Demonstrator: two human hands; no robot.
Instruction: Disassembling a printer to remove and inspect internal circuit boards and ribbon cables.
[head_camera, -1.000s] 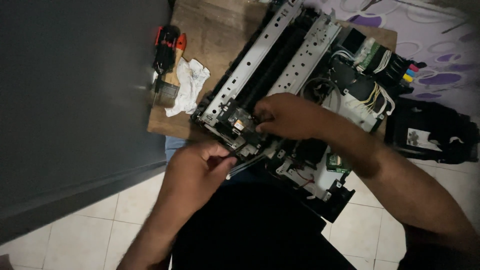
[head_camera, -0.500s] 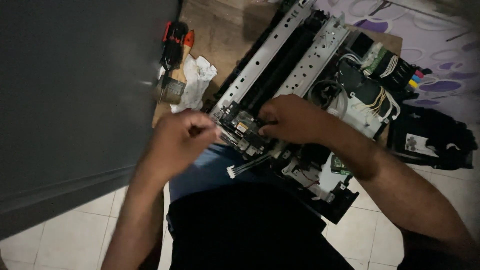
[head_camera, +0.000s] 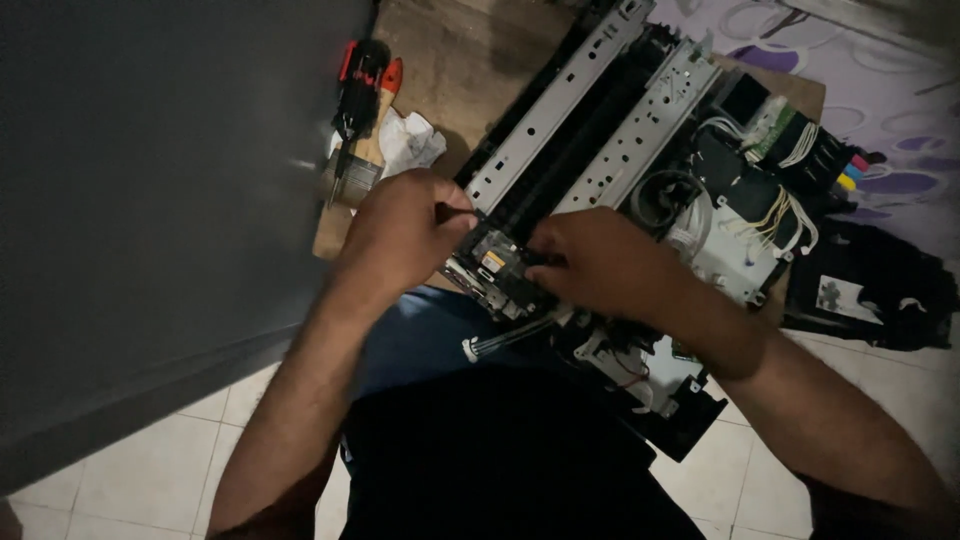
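Left hand (head_camera: 405, 240) now beside printer carriage (head_camera: 500, 265).

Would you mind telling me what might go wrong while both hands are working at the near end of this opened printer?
The printer chassis overhangs the wooden board's near edge above the lap, so pressing there may tip it. A loose white cable connector dangles below the carriage unit and could snag or tear. The left hand and right hand crowd the unit in dim light, so a sharp metal rail might nick fingers.

The left hand (head_camera: 405, 238) has risen from the lap to the printer carriage (head_camera: 497, 265).
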